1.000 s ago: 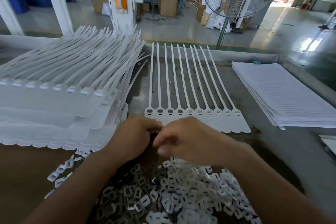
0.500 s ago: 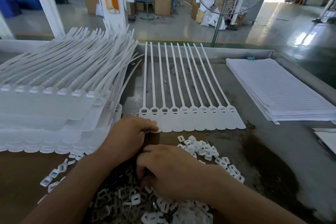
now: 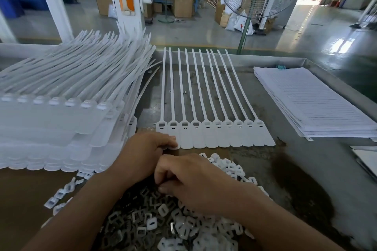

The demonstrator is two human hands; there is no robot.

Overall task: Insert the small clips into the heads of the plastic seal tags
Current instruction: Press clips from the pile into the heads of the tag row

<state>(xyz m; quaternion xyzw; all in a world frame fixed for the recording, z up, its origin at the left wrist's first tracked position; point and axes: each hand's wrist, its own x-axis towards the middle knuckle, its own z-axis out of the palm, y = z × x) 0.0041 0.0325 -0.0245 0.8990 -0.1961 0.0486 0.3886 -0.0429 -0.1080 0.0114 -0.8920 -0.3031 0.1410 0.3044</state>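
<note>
moved: the right hand point(image 3: 195, 181) has dropped from the tag heads back into the clip pile point(image 3: 163, 220).
right grip: fingers curled into the pile; whether a clip is pinched, cannot tell.
left hand point(image 3: 149, 149): fingertips pressing the leftmost tags' flat ends.
tag strip point(image 3: 214, 128): flat on the table point(image 3: 306, 169), beyond the pile.
meaning: probably fetching the next clip.

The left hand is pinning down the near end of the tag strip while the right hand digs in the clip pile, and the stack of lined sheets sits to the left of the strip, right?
Not quite. The head view shows the stack of lined sheets to the right of the tag strip; tag bundles are on the left. The left hand and right hand over the clip pile are as you said.
</note>
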